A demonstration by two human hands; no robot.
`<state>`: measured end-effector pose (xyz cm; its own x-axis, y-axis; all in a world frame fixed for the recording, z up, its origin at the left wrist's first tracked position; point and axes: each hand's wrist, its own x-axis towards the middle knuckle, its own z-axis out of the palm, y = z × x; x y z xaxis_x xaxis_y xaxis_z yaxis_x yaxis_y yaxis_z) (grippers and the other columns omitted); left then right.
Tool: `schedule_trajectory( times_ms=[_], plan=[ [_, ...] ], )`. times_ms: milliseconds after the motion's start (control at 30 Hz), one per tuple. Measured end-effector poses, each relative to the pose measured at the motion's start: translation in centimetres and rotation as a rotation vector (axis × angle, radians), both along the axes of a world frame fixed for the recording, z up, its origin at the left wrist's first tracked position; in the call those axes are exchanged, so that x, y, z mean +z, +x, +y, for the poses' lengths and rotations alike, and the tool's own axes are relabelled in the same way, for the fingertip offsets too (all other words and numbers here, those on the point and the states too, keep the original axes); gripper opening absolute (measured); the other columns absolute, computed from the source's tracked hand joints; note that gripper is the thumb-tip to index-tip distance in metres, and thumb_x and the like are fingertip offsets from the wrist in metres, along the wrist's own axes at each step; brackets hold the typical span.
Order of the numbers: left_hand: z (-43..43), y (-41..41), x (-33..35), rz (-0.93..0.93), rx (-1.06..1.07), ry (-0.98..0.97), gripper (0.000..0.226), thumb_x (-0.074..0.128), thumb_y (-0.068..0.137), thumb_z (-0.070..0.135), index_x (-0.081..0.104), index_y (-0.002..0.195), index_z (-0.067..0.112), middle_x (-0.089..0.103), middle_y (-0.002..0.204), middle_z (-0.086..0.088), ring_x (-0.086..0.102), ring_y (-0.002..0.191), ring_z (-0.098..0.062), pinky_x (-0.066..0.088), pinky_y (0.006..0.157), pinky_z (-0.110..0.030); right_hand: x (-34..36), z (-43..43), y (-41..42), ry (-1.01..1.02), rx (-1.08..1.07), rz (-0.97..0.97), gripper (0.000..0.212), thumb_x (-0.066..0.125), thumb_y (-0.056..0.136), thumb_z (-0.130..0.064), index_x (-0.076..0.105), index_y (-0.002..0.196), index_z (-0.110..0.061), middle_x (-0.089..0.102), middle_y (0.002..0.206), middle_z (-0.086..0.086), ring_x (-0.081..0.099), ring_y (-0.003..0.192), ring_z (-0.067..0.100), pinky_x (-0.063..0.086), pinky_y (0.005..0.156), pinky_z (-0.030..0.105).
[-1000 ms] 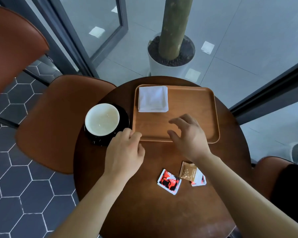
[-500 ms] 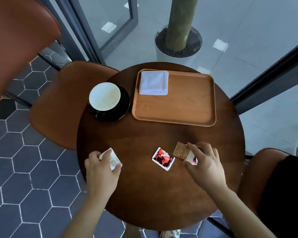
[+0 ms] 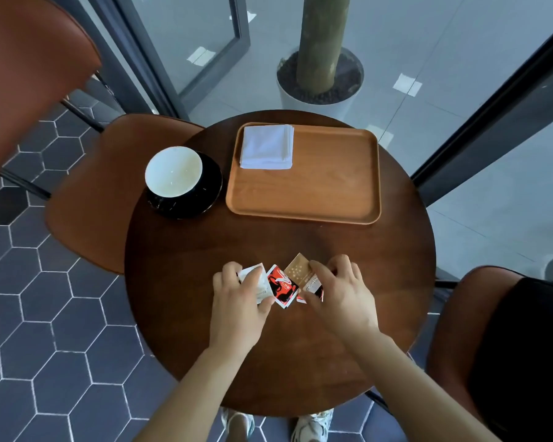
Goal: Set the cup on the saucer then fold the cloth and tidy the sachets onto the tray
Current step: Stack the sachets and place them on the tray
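Observation:
A white-lined cup [image 3: 173,171] stands on a black saucer [image 3: 209,193] at the table's left. Right of it lies a wooden tray [image 3: 326,193] with a folded white cloth [image 3: 266,146] in its far left corner. At the table's middle, my left hand [image 3: 241,296] pinches a white sachet [image 3: 253,277]. A red and black sachet [image 3: 280,287] lies on the table between my hands. My right hand [image 3: 342,295] presses its fingers on a brown sachet [image 3: 299,270] and another sachet [image 3: 313,287] under it.
The round dark wooden table [image 3: 205,250] is ringed by brown chairs at the left [image 3: 87,199] and right [image 3: 454,330]. A potted tree trunk [image 3: 321,78] stands behind glass beyond the table. My shoes show below the near edge.
My left hand has carried the white sachet from the table's left edge to the red and black one. My right hand stays on the brown sachet. Earlier, both hands left the tray.

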<state>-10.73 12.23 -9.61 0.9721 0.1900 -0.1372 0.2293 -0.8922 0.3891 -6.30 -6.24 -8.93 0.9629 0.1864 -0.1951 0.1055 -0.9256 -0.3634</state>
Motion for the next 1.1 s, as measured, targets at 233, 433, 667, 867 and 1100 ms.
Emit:
schedule_trajectory(
  times_ms=[233,433,667,867,1100],
  plan=[
    [1.4,1.0,0.1,0.007,-0.179,-0.012,0.069,0.085,0.075,0.038,0.057,0.136,0.023,0.049,0.134,-0.003,0.046,0.118,-0.023,0.055,0.089,-0.037,-0.5,-2.1,0.5,0.004,-0.070,-0.047,0.051,0.077,0.080,-0.041,0.064,0.126,-0.025,0.053,0.118,0.000,0.050,0.109,0.023,0.055,0.061,0.035],
    [3.2,0.7,0.3,-0.076,-0.408,0.200,0.043,0.084,0.076,0.033,0.070,0.112,0.013,0.068,0.114,-0.007,0.063,0.099,-0.027,0.058,0.070,-0.039,-0.4,-2.1,0.4,-0.011,-0.008,-0.116,0.057,0.082,0.076,-0.042,0.065,0.126,-0.021,0.059,0.119,0.000,0.052,0.102,0.026,0.055,0.068,0.039],
    [3.3,1.7,1.7,-0.235,-0.278,0.005,0.016,0.061,0.095,0.016,0.074,0.101,0.010,0.075,0.093,-0.004,0.068,0.086,-0.023,0.055,0.066,-0.039,0.0,-1.5,1.0,-0.068,0.062,-0.148,0.043,0.085,0.075,-0.029,0.072,0.115,-0.019,0.066,0.113,0.004,0.056,0.098,0.028,0.053,0.068,0.038],
    [4.9,4.1,1.6,-0.079,0.148,-0.370,0.027,0.058,0.099,0.017,0.071,0.122,0.012,0.074,0.115,-0.006,0.070,0.101,-0.021,0.060,0.083,-0.037,0.0,-1.4,1.2,-0.066,0.052,-0.125,0.041,0.083,0.078,-0.030,0.071,0.117,-0.020,0.065,0.117,0.003,0.054,0.103,0.026,0.054,0.070,0.037],
    [5.8,3.4,0.4,-0.086,0.033,-0.160,0.039,0.066,0.094,0.020,0.062,0.132,0.014,0.062,0.127,-0.005,0.058,0.114,-0.024,0.057,0.085,-0.041,-0.1,-1.5,1.2,0.015,-0.001,-0.107,0.040,0.079,0.081,-0.020,0.070,0.120,-0.017,0.064,0.116,0.006,0.053,0.105,0.028,0.053,0.069,0.039]
  ],
)
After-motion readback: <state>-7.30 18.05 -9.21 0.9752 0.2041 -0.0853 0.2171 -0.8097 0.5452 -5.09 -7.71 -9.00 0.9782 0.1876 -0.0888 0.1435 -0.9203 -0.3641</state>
